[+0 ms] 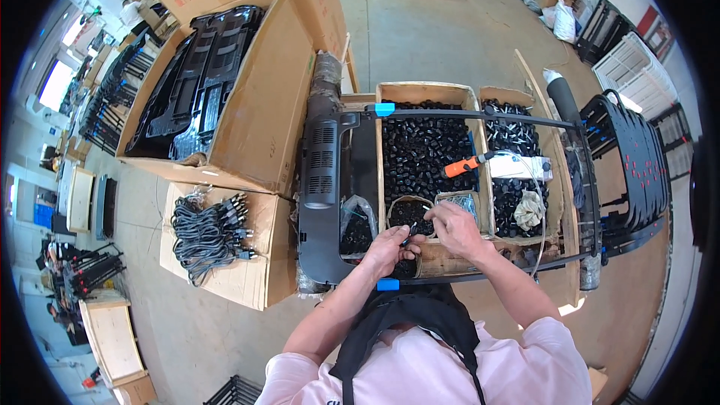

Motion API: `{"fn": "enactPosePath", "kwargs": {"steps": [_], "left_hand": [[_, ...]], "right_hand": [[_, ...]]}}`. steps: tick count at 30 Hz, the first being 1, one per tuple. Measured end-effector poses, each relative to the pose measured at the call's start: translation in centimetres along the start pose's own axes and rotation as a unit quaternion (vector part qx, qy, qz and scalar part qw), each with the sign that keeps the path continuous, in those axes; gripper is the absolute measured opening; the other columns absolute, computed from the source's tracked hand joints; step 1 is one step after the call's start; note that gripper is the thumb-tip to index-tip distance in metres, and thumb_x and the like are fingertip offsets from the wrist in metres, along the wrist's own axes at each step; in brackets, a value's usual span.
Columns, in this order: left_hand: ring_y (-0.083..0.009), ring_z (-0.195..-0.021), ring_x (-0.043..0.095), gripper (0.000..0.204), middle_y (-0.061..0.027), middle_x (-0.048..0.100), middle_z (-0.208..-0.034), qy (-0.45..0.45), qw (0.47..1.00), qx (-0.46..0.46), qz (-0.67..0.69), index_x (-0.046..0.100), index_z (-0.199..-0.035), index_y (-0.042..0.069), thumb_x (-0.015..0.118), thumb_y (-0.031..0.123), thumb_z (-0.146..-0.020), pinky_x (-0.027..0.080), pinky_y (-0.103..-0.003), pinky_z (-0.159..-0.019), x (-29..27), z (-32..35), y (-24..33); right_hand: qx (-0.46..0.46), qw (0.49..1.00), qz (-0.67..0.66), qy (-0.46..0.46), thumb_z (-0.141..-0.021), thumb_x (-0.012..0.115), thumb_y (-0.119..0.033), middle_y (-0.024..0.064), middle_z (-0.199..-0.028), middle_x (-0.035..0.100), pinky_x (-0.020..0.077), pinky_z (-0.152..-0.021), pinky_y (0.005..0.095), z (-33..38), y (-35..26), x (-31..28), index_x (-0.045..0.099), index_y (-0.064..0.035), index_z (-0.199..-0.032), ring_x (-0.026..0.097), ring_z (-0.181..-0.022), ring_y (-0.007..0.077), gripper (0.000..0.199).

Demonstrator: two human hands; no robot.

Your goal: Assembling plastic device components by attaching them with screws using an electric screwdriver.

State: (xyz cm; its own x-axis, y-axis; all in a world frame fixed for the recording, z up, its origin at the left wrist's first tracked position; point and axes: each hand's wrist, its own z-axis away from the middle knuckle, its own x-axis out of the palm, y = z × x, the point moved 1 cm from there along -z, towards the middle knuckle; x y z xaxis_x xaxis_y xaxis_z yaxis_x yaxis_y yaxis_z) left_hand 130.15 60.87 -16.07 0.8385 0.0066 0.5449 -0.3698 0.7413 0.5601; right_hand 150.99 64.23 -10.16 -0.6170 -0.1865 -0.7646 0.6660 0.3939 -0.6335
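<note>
My left hand (386, 249) is closed in a pinch on a small dark part (407, 240), too small to name. Close to its right, my right hand (456, 229) has thumb and fingers pressed together; a thin pale tip shows at them, and I cannot make out what it is. Both hands are above an open wooden bin (382, 142) of black plastic pieces (420, 146). Under the fingers is a round tub (401, 214) of small dark parts. Beside the right hand lies a tray of silvery screws (466, 201). A black frame (480, 114) with blue corner pieces surrounds the work area.
An orange power screwdriver (461, 166) with a cable lies across the bins. A black panel with a vented housing (321, 165) is at the left. Farther left stand a carton of black plastic covers (262, 82) and bundled black cords (206, 232). Black frames (630, 165) stack at right.
</note>
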Motion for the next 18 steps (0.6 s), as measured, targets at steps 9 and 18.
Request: {"fn": "enactPosePath", "kwargs": {"steps": [9,18], "left_hand": [[-0.0149,-0.077,0.069,0.025,-0.0056,0.07,-0.095,0.006,0.998,0.039,0.055,0.061,-0.114,0.005,0.049,0.026,-0.11,0.055,-0.027,-0.062,-2.0,1.3,-0.7],[-0.0068,-0.07,0.051,0.023,0.0005,0.061,-0.092,0.113,0.985,0.13,0.018,0.058,-0.113,0.008,0.049,0.03,-0.111,0.044,-0.022,-0.061,-7.0,8.7,-1.1]], "right_hand": [[-0.123,0.992,0.019,-0.003,-0.079,0.078,-0.015,0.0104,-0.096,0.064,0.0545,-0.078,0.0406,-1.6,-3.5,3.4,0.071,-0.0035,-0.104,0.065,-0.089,0.0302,0.029],[-0.179,0.983,-0.026,0.013,-0.079,0.079,-0.011,0.0126,-0.097,0.065,0.0553,-0.078,0.0406,-5.8,-8.8,8.2,0.07,-0.0032,-0.103,0.065,-0.09,0.0323,0.027]]}}
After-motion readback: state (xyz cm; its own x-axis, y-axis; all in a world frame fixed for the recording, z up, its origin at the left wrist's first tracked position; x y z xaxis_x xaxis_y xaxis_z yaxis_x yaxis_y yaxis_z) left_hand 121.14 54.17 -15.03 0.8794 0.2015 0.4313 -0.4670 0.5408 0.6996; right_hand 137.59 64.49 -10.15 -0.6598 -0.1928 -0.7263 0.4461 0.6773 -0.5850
